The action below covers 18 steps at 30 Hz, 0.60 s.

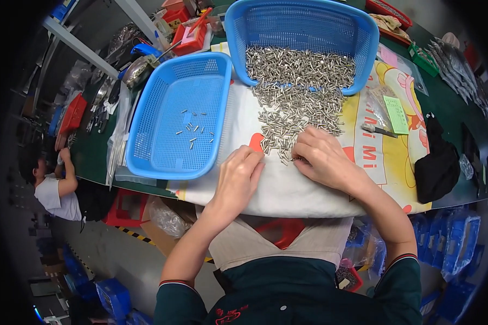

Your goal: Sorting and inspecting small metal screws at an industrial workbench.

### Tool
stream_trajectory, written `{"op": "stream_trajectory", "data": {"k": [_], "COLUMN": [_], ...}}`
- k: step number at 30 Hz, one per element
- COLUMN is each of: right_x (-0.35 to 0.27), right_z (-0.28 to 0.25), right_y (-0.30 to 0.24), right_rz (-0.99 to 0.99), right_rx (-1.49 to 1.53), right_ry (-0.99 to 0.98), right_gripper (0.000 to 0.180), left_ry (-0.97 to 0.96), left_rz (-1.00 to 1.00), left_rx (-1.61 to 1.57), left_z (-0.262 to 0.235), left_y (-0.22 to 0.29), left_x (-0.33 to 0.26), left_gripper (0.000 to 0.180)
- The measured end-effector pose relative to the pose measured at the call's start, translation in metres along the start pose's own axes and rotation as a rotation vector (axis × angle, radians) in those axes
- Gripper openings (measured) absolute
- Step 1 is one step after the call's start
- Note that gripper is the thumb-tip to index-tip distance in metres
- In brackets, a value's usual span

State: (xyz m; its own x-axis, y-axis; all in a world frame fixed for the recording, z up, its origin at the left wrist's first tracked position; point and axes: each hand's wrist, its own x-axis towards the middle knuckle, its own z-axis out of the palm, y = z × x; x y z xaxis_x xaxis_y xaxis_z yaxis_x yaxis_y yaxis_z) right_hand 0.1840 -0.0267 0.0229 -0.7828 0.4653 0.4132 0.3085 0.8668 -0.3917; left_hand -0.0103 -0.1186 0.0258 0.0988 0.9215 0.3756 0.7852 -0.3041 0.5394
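A heap of small silvery metal pins spills from a tilted blue plastic basket onto a white and yellow printed cloth. At the heap's near right edge my right hand is closed, with thumb and fingertips together beside the pins. My left hand rests on the cloth just left of the heap, its fingers curled and pressed together. Whatever either hand's fingertips may hold is hidden. To the left stands a second blue basket with several loose pins scattered on its bottom.
A plastic bag with a green label and a black-handled tool lie right of the heap. Further right is a black cloth. Red bins stand at the back left. Another person sits at the far left.
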Motion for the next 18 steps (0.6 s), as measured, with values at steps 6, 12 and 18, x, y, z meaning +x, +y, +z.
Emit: {"op": "stream_trajectory", "data": {"k": [6, 12, 18], "right_x": [-0.007, -0.012, -0.018], "right_z": [-0.012, -0.018, -0.018], "right_y": [-0.006, -0.006, -0.009], "right_rz": [0.068, 0.083, 0.034], "right_rx": [-0.069, -0.038, -0.124], "right_ry": [-0.127, -0.175, -0.208], "right_gripper": [0.012, 0.011, 0.011], "left_ry": [0.138, 0.045, -0.042], "left_rz": [0.000, 0.029, 0.112], "left_rx": [0.079, 0.048, 0.101], "left_z": [0.024, 0.021, 0.012], "left_y": [-0.012, -0.012, -0.010], "left_x": [0.018, 0.013, 0.007], "left_gripper": [0.014, 0.012, 0.009]}}
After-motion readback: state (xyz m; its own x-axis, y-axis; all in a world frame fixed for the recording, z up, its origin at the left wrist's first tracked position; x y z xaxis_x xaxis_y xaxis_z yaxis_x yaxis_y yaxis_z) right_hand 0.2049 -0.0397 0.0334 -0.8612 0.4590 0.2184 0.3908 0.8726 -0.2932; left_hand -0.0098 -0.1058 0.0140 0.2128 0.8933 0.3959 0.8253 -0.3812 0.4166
